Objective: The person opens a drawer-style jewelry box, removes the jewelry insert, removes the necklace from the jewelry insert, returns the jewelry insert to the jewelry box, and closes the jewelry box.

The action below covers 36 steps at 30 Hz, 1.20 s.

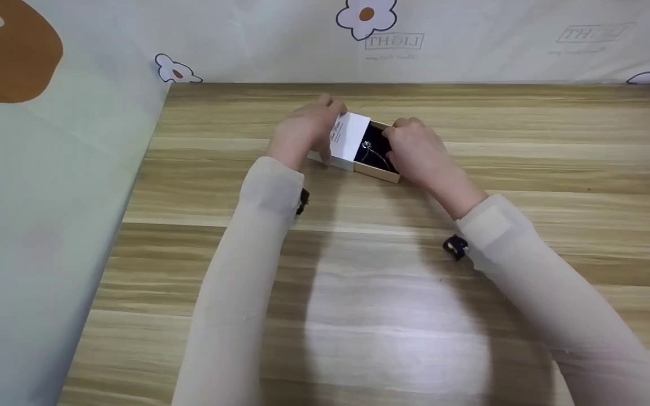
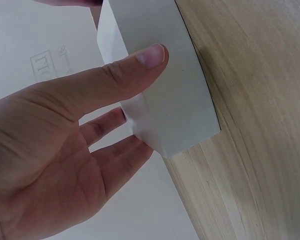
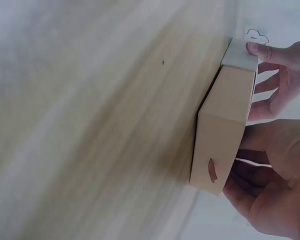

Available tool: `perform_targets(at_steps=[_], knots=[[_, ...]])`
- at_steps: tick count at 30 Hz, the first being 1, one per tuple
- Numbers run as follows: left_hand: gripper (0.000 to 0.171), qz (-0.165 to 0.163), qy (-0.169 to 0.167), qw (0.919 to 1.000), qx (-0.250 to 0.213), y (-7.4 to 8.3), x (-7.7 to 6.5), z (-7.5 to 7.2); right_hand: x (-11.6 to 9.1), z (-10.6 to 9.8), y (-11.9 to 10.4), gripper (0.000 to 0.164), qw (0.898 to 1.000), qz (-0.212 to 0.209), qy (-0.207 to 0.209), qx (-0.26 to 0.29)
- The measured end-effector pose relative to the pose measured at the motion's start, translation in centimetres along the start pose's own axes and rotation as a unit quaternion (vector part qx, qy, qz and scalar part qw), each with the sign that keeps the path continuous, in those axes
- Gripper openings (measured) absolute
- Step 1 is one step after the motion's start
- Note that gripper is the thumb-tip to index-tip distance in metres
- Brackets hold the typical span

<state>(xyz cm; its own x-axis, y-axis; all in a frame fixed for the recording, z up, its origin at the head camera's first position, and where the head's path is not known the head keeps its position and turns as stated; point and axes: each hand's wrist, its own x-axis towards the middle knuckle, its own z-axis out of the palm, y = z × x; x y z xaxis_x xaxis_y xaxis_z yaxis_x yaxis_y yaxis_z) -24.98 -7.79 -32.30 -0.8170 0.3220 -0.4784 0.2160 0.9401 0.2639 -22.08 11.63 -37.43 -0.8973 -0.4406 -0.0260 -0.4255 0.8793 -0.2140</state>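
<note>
A small jewelry box lies on the wooden table, its tan drawer [image 1: 380,173] partly out of a white outer cover [image 1: 353,135] with print on top. Inside, a thin silvery chain with a small ornament [image 1: 367,145] rests on black lining [image 1: 381,148]. My left hand [image 1: 311,127] grips the cover, thumb on its near side [image 2: 185,95] and fingers at the far side. At the drawer's right end, my right hand [image 1: 418,149] curls its fingers over the rim; the fingertips are partly hidden. A brown pull tab [image 3: 212,170] shows on the drawer's end face.
The wood-grain table [image 1: 387,316] spreads around the box. Behind it rises a pale wall covering [image 1: 280,39] with flower prints, and more pale covering [image 1: 37,225] lies beyond the table's left edge. Both forearms reach in from the near side.
</note>
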Motion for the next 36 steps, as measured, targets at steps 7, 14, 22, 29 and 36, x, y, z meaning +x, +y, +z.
perform_targets(at_steps=[7, 14, 22, 29, 36], knots=[[0.091, -0.001, 0.003, 1.0, -0.003, -0.08, 0.15, 0.08, 0.49, 0.11, 0.23, 0.039, 1.0, -0.003, -0.03, 0.001], [0.092, -0.009, 0.002, 0.9999, -0.006, -0.11, 0.25, 0.22, 0.68, 0.29, 0.22, 0.037, 0.999, -0.002, -0.032, 0.002], [0.093, -0.015, -0.002, 0.9998, -0.011, 0.07, 0.27, 0.17, 0.72, 0.16, 0.28, 0.035, 0.999, 0.007, -0.033, 0.017], [0.092, -0.007, -0.001, 1.0, -0.004, 0.01, 0.33, 0.02, 0.78, 0.05, 0.32, 0.033, 0.999, 0.012, -0.034, 0.028], [0.093, -0.008, -0.002, 0.9999, -0.006, -0.09, 0.24, 0.12, 0.66, 0.34, 0.46, 0.031, 0.999, 0.006, -0.033, 0.04]])
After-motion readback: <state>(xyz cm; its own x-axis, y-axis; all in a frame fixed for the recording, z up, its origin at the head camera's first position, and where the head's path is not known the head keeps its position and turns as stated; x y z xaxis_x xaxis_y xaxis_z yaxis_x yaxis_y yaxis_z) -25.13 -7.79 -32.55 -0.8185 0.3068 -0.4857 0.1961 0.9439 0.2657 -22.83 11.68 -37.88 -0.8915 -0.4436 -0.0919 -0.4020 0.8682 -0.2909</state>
